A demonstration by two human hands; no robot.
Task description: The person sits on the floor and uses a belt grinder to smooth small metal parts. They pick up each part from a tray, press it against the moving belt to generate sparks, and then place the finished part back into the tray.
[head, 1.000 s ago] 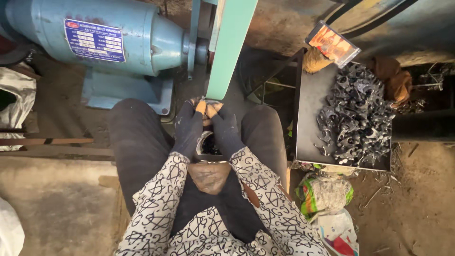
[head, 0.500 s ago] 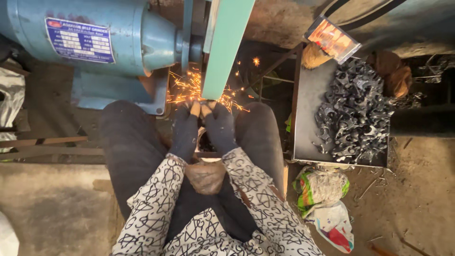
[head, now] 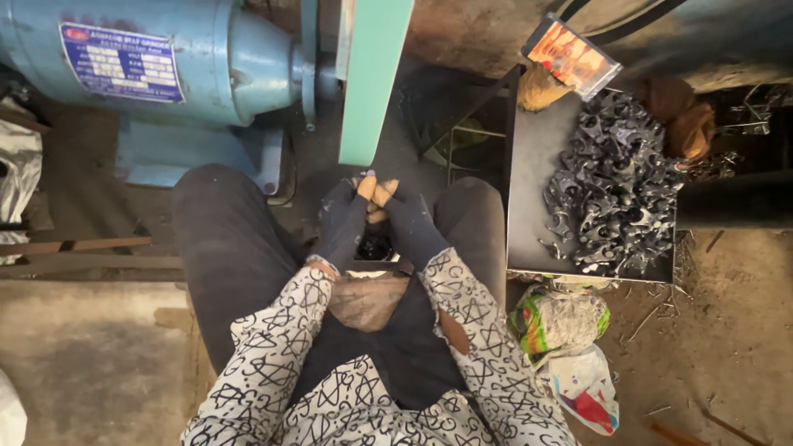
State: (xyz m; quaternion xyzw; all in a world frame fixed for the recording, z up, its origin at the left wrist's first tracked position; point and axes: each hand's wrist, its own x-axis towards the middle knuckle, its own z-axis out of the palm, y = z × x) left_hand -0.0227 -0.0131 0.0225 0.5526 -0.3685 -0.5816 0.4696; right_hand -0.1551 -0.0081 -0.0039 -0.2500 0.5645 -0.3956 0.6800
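Both my hands wear dark gloves with worn fingertips. My left hand and my right hand meet just below the green belt guard of a blue bench grinder. Together they pinch a small dark metal part, mostly hidden between the gloves. No sparks show. My knees in dark trousers frame the hands on both sides.
A dark metal tray at my right holds a heap of several black metal castings. An orange packet sits at its far end. Crumpled plastic bags lie on the dirt floor beside my right leg. A concrete slab is at lower left.
Half a second ago sparks flew where the part met the belt. The sparks are gone and my hands have drawn slightly back from the belt.
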